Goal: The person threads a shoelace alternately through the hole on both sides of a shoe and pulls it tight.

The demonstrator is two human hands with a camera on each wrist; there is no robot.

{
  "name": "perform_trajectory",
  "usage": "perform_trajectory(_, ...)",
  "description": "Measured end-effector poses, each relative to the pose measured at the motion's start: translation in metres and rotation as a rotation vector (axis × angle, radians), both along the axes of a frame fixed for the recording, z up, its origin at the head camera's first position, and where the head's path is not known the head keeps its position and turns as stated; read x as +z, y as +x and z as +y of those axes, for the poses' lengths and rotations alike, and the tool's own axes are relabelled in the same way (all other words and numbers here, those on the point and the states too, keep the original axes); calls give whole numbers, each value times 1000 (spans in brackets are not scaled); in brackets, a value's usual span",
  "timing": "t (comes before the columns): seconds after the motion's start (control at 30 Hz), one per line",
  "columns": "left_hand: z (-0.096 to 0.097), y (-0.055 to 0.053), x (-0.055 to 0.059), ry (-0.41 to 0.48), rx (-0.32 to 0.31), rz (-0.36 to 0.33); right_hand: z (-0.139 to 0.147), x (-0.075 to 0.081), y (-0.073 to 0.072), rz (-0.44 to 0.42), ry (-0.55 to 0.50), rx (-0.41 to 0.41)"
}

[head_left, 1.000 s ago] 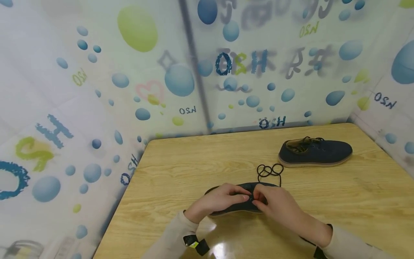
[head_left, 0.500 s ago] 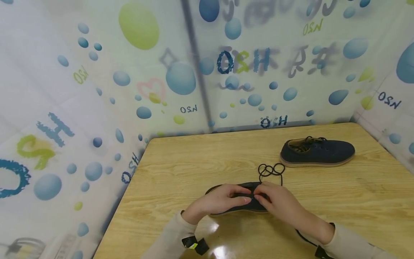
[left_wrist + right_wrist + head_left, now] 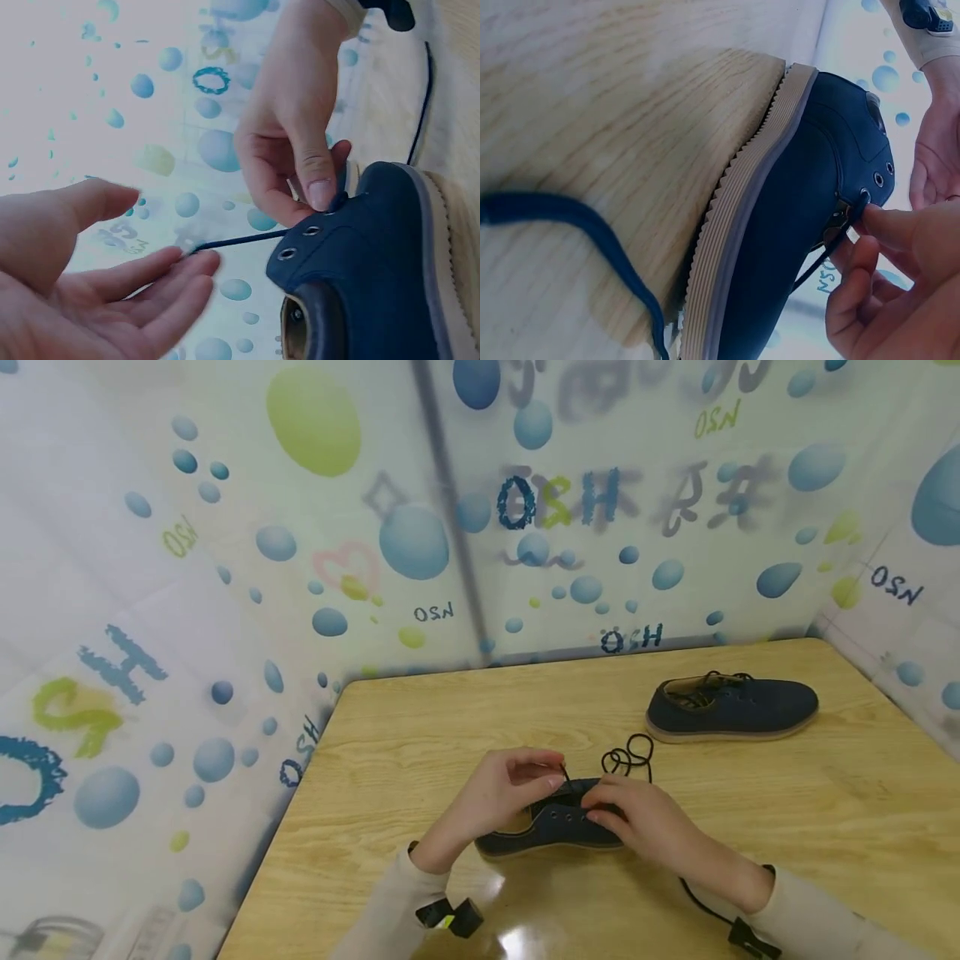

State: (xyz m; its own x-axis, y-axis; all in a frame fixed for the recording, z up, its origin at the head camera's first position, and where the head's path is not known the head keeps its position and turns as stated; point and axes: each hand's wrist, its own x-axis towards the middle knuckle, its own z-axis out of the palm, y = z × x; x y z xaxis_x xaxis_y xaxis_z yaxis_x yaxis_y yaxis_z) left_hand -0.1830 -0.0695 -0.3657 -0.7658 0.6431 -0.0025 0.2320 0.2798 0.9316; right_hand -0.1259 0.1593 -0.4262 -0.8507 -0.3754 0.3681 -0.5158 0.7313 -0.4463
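A dark navy shoe [image 3: 555, 827] stands on the table, its side eyelets showing in the left wrist view. My left hand [image 3: 498, 789] is raised above the shoe opening. It holds the end of a black shoelace [image 3: 244, 241] at its fingertips, the thumb apart from the other fingers. The lace runs taut down behind the eyelet flap. My right hand [image 3: 648, 818] pinches the flap at an eyelet, thumb outside and fingers behind. Beside that thumb in the right wrist view, the lace [image 3: 847, 225] passes through an eyelet. Part of the toe is hidden by this hand in the head view.
A second navy shoe [image 3: 738, 710], laced, stands at the back right of the wooden table [image 3: 420, 727]. Loose loops of black lace [image 3: 628, 758] lie behind the near shoe. A patterned curtain [image 3: 360, 518] closes off the back and sides.
My left hand has lifted and moved left from the eyelets, drawing a length of lace up out of the shoe. The right hand stays at the eyelets. The loose loops have shifted slightly.
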Motion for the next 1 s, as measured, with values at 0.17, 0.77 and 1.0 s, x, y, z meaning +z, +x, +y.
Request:
perform_trajectory(0.17,1,-11,9,273,224,-12,1,1,-2,2,5,14)
perform_trajectory(0.77,-3,-24,65,904,445,207,2,2,-2,13,50,7)
perform_trajectory(1.0,-16,-25,94,1151,464,297,0,3,-2,1,53,5)
